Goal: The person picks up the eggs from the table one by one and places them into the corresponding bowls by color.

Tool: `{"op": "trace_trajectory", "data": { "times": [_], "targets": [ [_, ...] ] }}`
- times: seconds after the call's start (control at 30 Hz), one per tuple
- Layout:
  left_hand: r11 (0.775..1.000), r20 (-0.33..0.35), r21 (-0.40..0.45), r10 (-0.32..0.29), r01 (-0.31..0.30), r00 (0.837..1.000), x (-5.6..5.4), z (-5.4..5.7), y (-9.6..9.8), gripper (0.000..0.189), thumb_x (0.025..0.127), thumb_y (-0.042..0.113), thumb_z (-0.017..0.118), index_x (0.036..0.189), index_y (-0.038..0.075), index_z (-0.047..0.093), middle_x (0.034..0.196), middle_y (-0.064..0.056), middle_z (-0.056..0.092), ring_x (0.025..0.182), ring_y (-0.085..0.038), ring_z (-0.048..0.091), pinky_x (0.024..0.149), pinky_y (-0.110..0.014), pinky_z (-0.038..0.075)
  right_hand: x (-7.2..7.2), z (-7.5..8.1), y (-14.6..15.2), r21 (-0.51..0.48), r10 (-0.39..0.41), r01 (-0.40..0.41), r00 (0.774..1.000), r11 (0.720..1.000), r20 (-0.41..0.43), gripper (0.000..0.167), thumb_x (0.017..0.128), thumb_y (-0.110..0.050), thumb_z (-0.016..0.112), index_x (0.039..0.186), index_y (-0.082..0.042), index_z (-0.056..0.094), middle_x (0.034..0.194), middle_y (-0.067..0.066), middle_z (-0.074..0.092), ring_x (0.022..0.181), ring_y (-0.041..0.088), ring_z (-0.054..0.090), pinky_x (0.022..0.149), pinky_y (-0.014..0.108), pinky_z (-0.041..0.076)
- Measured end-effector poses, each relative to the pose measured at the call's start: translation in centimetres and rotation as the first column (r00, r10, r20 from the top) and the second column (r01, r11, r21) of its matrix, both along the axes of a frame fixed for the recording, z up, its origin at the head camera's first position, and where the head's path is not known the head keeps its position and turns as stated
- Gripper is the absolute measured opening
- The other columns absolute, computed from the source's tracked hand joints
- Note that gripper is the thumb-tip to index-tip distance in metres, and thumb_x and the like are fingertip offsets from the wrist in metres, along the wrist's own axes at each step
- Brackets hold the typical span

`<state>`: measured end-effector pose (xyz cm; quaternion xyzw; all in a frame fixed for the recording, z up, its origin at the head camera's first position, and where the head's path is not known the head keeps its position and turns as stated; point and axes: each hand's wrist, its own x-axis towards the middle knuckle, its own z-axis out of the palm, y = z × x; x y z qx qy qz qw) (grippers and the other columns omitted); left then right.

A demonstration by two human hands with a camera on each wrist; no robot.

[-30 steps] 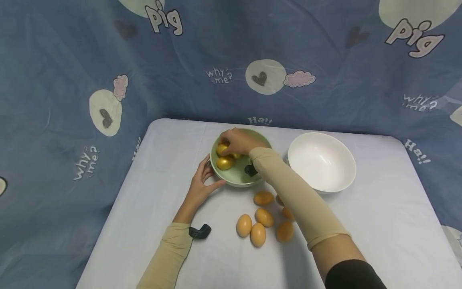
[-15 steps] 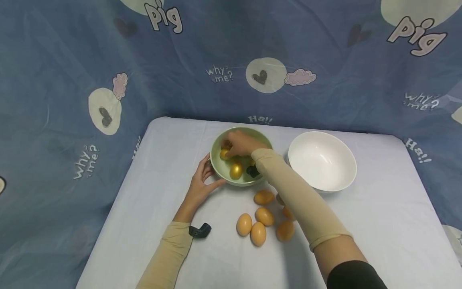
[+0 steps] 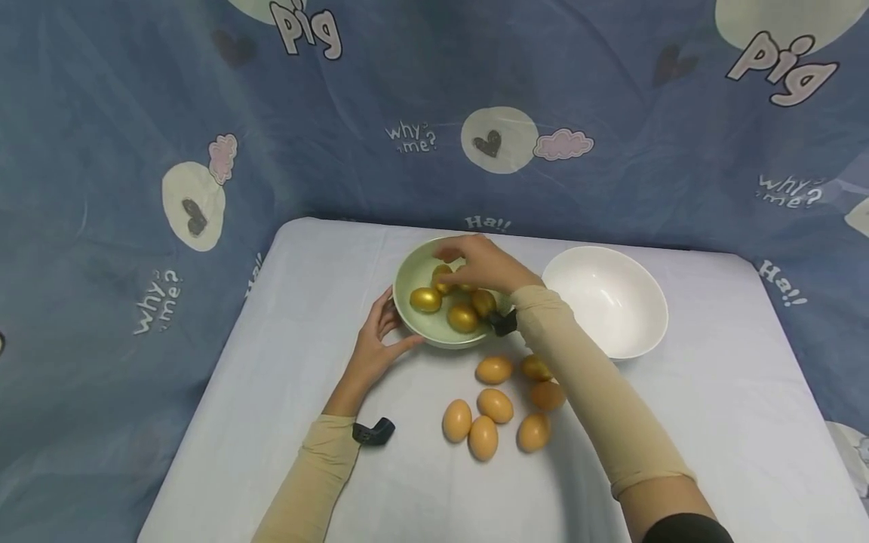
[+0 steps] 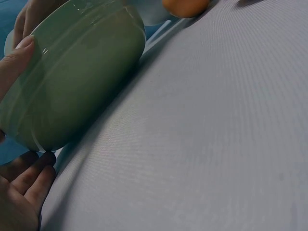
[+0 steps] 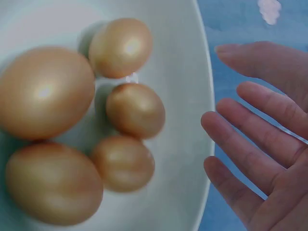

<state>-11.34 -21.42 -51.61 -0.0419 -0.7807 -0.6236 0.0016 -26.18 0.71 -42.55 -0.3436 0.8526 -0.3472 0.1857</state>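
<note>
A light green bowl [image 3: 434,326] stands left of the table's centre with several shiny gold eggs [image 3: 425,300] inside. My left hand [image 3: 379,343] holds its left side. In the left wrist view the thumb lies against the outer wall of the bowl [image 4: 86,82], while fingertips touch near its base. My right hand [image 3: 485,264] is above the bowl's far right part. The right wrist view shows the fingers of that hand [image 5: 260,134] spread, with nothing between them; the eggs [image 5: 45,94] lie apart from it.
Several brown eggs [image 3: 494,406] lie on the white tabletop in front of the green bowl. A gold-looking egg [image 3: 535,367] is partly covered by the right sleeve [image 3: 577,362]. On the right stands a white bowl [image 3: 634,302]. A blue printed cloth [image 3: 366,173] hangs behind.
My right hand has let go of the eggs and moved up and right within the bowl's outline. The gold eggs have shifted and more of them show. My left hand stays on the bowl.
</note>
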Motion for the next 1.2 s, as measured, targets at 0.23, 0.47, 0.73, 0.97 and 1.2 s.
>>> {"op": "trace_trajectory", "data": {
  "times": [0.23,0.47,0.73,0.97,1.2],
  "targets": [
    [1.000,0.009,0.001,0.002,-0.002,1.000,0.0,-0.1,0.0,0.103,0.086,0.006,0.084,0.166,0.013,0.019,0.167,-0.017,0.033,0.146,-0.039,0.046,0.126,-0.050,0.040,2.2,0.6,2.3,-0.024,-0.068,0.067,0.997,0.997,-0.029,0.047,0.091,-0.025,0.081,0.134,-0.013,0.066,0.136,0.010,0.069,0.129,0.025,0.063,0.119,0.049,0.049],
    [1.000,0.013,-0.005,0.003,-0.003,1.000,-0.1,-0.1,0.1,0.103,0.086,0.007,0.084,0.166,0.015,0.019,0.166,-0.017,0.035,0.146,-0.038,0.046,0.126,-0.049,0.040,4.8,0.7,4.5,-0.076,-0.126,0.120,0.989,0.990,-0.081,0.043,0.090,-0.023,0.082,0.130,-0.015,0.068,0.132,0.009,0.071,0.127,0.025,0.064,0.116,0.049,0.051],
    [1.000,0.024,-0.002,0.011,-0.010,1.000,0.0,-0.1,0.1,0.103,0.086,0.007,0.084,0.166,0.015,0.020,0.166,-0.016,0.035,0.147,-0.037,0.045,0.126,-0.048,0.040,8.0,0.5,6.9,-0.075,-0.146,0.137,0.980,0.988,-0.134,0.044,0.089,-0.024,0.083,0.129,-0.012,0.069,0.130,0.008,0.072,0.124,0.030,0.065,0.111,0.049,0.055],
    [1.000,0.036,-0.005,0.017,-0.016,0.999,-0.1,-0.1,0.1,0.103,0.086,0.009,0.085,0.166,0.016,0.020,0.167,-0.015,0.035,0.147,-0.036,0.045,0.127,-0.048,0.039,10.9,-0.9,9.2,-0.077,-0.178,0.170,0.977,0.983,-0.114,0.044,0.089,-0.021,0.083,0.130,-0.014,0.069,0.132,0.005,0.071,0.124,0.029,0.066,0.110,0.049,0.056],
    [1.000,0.028,-0.002,0.019,-0.019,0.999,0.0,0.0,0.1,0.104,0.085,0.009,0.085,0.166,0.016,0.020,0.167,-0.015,0.034,0.147,-0.037,0.045,0.127,-0.048,0.039,13.7,-2.7,10.7,-0.043,-0.181,0.177,0.974,0.983,-0.135,0.048,0.085,-0.018,0.086,0.130,-0.012,0.068,0.130,0.003,0.072,0.124,0.026,0.066,0.106,0.049,0.058]
  ]
}}
